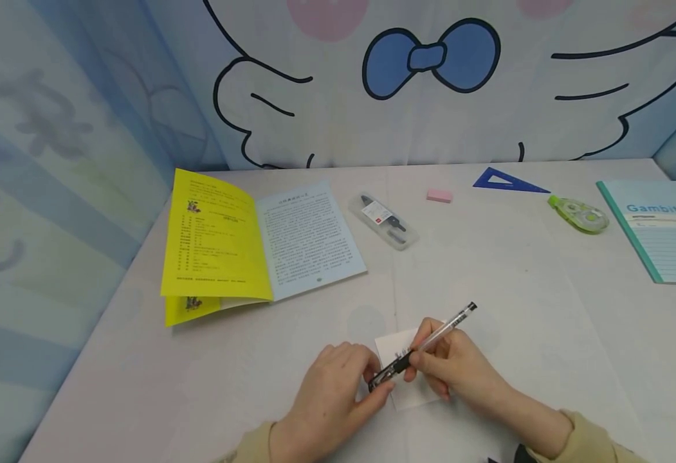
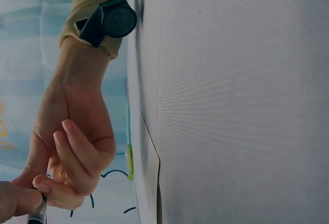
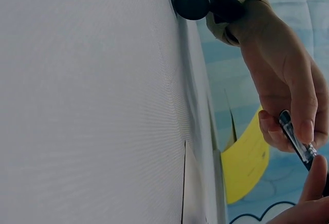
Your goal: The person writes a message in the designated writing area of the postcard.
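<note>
In the head view, a clear-barrelled gel pen (image 1: 444, 332) slants over a small white sheet of paper (image 1: 414, 397) near the table's front. My right hand (image 1: 456, 366) grips its barrel between thumb and fingers. At the lower, capped end, the thumb and fingers of my left hand (image 1: 338, 386) pinch the black-clipped cap. The right wrist view shows the pen's cap (image 3: 294, 134) between the left hand's (image 3: 288, 90) thumb and fingers. Both hands are raised off the table in the wrist views, with the right hand's (image 2: 77, 142) outer fingers curled.
An open booklet with a yellow cover (image 1: 216, 238) lies at left. Behind the hands are a clear plastic case (image 1: 398, 235) with a compass, a pink eraser (image 1: 439, 195), a blue set square (image 1: 508, 185), a green correction tape (image 1: 583, 215) and a Gambit notebook (image 1: 670, 247).
</note>
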The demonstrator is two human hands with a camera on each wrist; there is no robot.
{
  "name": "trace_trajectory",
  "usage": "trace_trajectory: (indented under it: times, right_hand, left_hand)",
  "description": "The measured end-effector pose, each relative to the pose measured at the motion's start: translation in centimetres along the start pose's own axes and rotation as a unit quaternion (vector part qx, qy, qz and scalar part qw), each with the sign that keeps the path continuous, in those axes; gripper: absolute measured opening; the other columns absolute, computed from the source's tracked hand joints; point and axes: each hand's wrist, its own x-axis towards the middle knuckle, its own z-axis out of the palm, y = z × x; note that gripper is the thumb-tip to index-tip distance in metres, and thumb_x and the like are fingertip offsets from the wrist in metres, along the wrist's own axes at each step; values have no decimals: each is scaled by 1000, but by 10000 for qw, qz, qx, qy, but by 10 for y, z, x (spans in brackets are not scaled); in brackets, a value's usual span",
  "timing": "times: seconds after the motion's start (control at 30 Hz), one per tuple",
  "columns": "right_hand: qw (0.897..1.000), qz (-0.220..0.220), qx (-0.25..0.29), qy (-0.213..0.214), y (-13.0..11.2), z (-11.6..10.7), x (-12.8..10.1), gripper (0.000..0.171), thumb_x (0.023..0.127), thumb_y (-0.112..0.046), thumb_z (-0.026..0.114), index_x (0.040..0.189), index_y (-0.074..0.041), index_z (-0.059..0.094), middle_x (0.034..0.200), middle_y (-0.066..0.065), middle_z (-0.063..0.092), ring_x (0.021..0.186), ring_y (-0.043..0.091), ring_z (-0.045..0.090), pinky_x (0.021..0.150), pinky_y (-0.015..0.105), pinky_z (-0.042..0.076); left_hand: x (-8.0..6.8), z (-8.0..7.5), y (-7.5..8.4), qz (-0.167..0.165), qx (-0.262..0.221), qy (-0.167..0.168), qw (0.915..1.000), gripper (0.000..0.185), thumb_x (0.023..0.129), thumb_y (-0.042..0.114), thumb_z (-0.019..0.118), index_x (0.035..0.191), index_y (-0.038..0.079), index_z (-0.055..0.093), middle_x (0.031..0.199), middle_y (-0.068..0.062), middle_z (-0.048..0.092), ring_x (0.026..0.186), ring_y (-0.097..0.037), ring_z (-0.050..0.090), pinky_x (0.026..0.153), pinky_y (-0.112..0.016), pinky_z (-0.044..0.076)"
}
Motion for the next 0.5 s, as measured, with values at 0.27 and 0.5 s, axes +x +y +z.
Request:
trace_trajectory:
  times: [0.27, 0.5]
  right_hand:
    - [9993, 348, 110, 41, -3, 0, -1, 11, 98, -8, 41, 91, -13, 47, 71, -6, 66, 36, 20, 29, 31, 35, 22]
    - [9971, 733, 175, 71, -5, -2, -3, 17, 101, -15, 34, 91, -6, 45, 66, -5, 63, 35, 15, 32, 35, 35, 26]
  left_hand:
    - [1, 1, 2, 188, -137, -15, 9997, 25, 80, 34, 71, 84, 17, 53, 70, 13, 46, 63, 1, 37, 60, -11, 26]
    - [0, 1, 4, 446, -163, -51, 9989, 32, 81, 48, 65, 89, 19, 54, 71, 13, 47, 64, 0, 39, 61, -11, 26]
